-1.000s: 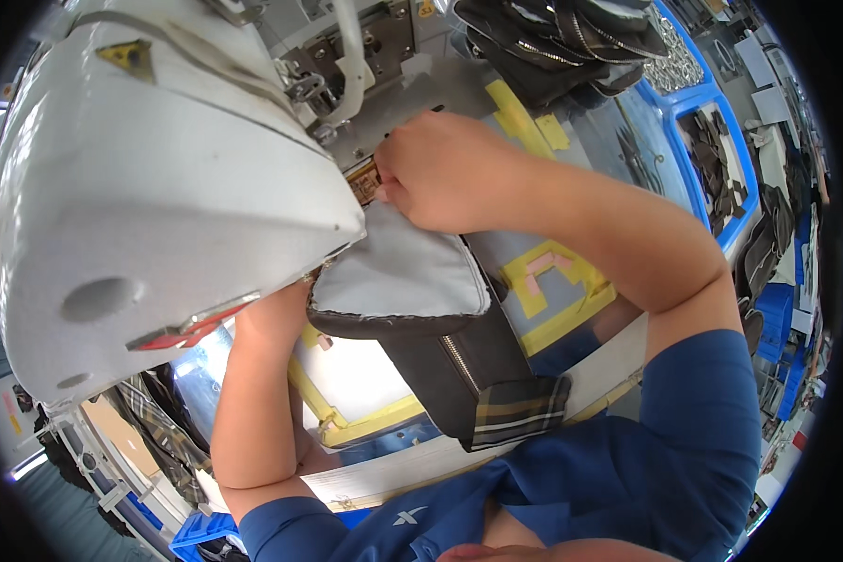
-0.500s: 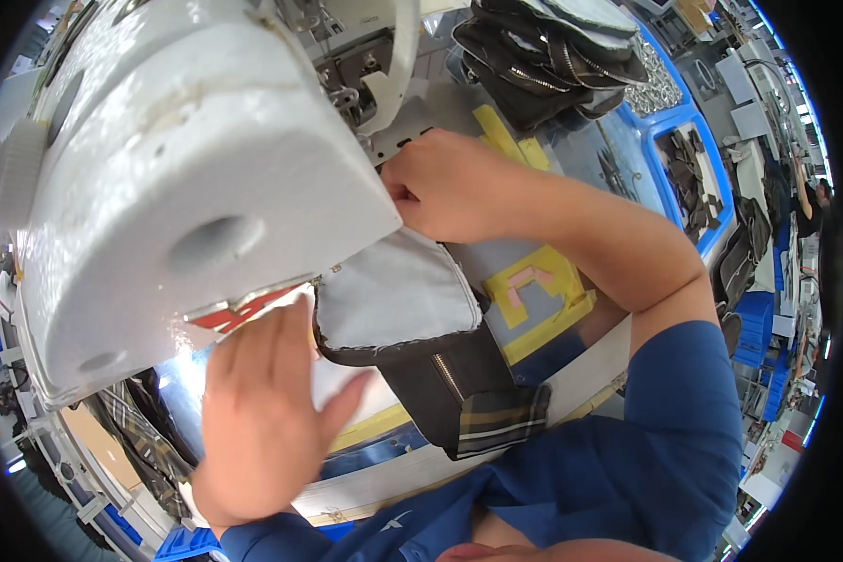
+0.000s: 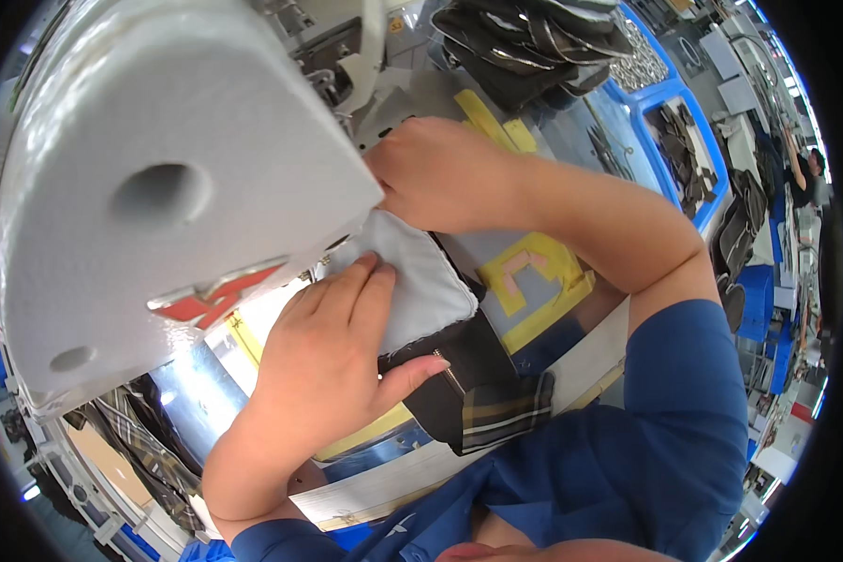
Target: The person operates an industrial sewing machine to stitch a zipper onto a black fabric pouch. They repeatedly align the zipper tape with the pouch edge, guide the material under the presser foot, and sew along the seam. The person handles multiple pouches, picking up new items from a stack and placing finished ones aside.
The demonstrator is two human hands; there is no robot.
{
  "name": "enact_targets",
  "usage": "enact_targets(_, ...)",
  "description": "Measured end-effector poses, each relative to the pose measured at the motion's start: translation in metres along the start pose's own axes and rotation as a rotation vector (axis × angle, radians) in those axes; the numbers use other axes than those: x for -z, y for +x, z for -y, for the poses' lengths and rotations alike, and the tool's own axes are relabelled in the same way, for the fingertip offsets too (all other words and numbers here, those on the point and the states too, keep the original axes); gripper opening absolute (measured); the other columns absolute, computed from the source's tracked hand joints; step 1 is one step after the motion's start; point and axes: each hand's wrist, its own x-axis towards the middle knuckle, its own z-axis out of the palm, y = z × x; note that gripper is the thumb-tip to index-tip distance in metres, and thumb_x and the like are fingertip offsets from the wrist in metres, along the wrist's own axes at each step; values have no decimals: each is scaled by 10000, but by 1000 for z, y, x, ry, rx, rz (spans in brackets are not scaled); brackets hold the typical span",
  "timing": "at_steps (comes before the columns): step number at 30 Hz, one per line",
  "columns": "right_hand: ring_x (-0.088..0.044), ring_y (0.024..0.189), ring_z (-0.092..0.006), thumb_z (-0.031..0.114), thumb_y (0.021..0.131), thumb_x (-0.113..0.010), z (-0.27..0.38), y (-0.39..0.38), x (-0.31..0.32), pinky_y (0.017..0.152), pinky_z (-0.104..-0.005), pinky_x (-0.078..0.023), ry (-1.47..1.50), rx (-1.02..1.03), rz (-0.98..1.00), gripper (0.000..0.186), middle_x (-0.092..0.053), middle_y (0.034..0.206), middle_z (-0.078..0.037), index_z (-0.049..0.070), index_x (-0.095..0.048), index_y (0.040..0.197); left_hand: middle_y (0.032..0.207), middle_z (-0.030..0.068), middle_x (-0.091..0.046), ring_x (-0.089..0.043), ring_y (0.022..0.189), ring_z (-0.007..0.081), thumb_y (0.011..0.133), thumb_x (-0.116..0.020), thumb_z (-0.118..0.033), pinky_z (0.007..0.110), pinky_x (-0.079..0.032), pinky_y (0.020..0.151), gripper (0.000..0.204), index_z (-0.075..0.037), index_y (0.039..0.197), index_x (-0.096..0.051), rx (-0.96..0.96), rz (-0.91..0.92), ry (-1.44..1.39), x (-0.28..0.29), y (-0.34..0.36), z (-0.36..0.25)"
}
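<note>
A dark fabric piece (image 3: 474,347) with a light grey lining (image 3: 431,290), a zipper and a plaid end (image 3: 508,412) lies on the sewing machine bed. My left hand (image 3: 332,342) rests flat on the lining, fingers extended and thumb spread toward the zipper. My right hand (image 3: 431,178) is at the far edge of the piece beside the needle area, its fingers curled under. The white sewing machine head (image 3: 187,178) hides the fingertips of that hand and whatever they grip.
Stacked dark zippered pieces (image 3: 525,47) sit at the far right. Scissors (image 3: 611,150) lie beside blue bins (image 3: 676,94) holding metal parts and dark scraps. Yellow tape (image 3: 515,323) marks the bed. Plaid fabric (image 3: 150,445) hangs at the lower left.
My left hand has moved right, from beside the piece onto its lining. My right hand stays near the needle area. The machine head appears shifted left and lower in the view.
</note>
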Motion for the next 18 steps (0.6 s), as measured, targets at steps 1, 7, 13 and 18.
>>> enact_targets(1, -735, 831, -456, 229, 942, -689, 1, -1, 1, 753, -556, -587, 8, -9, -7, 304, -727, 790, -240, -44, -757, 829, 1368, 279, -655, -676, 1146, 464, 776, -881, -544, 491, -546, 1008, 853, 59, 1327, -635, 2, 14, 17, 0, 0, -1)
enact_targets(7, -719, 895, -440, 172, 897, -660, 10, -4, 6, 810, -521, -581, 59, -111, 47, 205, -731, 866, -236, -16, -740, 882, 1333, 263, -667, -684, 1112, 440, 777, -885, -489, 479, -552, 984, 859, 57, 1387, -623, 47, 87, 96, 0, 6, -10)
enact_targets(13, -753, 950, -428, 240, 953, -672, 13, -4, 6, 800, -531, -605, 56, -127, 129, 277, -762, 938, -215, -15, -777, 935, 1298, 252, -675, -699, 1041, 419, 781, -885, -407, 458, -563, 933, 793, 56, 1369, -622, 125, 157, 142, -2, 13, -20)
enact_targets(18, -738, 881, -445, 231, 920, -662, -5, -8, -23, 788, -543, -596, 83, 14, -123, 270, -750, 879, -225, -16, -756, 863, 1272, 242, -682, -711, 994, 405, 787, -880, -403, 449, -572, 911, 769, 49, 1357, -627, 124, 150, 147, -2, 13, -20)
